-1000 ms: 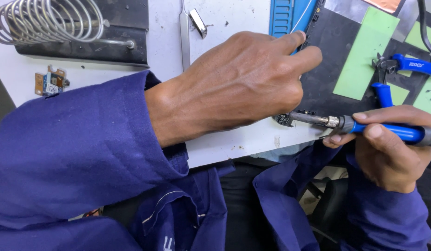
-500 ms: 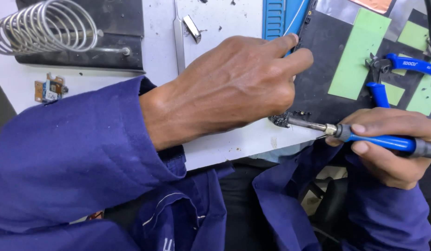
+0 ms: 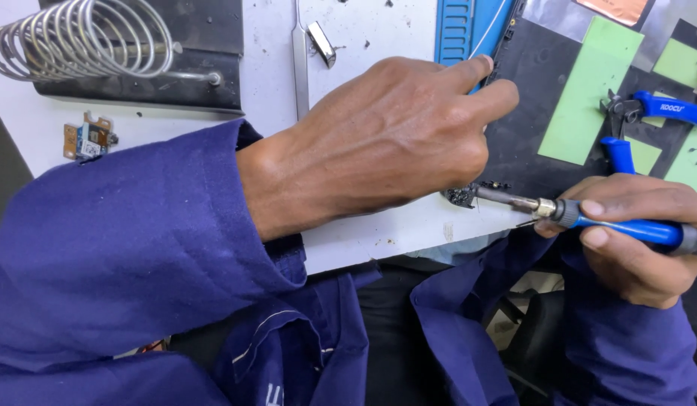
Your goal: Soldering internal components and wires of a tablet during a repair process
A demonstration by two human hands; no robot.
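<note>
My left hand (image 3: 386, 143) reaches across the white bench, thumb and forefinger pinched on a thin pale wire (image 3: 493, 26) at the edge of a black mat (image 3: 529, 150). In my right hand (image 3: 634, 248) is a blue-handled soldering iron (image 3: 627, 227), lying nearly level. Its metal tip (image 3: 503, 197) points left and touches a small dark part (image 3: 460, 197) just below my left palm. My left hand hides most of that part.
A coiled wire iron stand (image 3: 85, 37) sits on a dark base at the back left, with a small circuit board (image 3: 89, 137) below it. A metal clip (image 3: 321, 41) and a blue ribbed tool (image 3: 454, 30) lie behind. Blue-handled pliers (image 3: 664, 111) and green patches (image 3: 589, 90) lie on the mat.
Both hands keep their pose and the iron tip stays at the small part. Only the view has shifted slightly.
</note>
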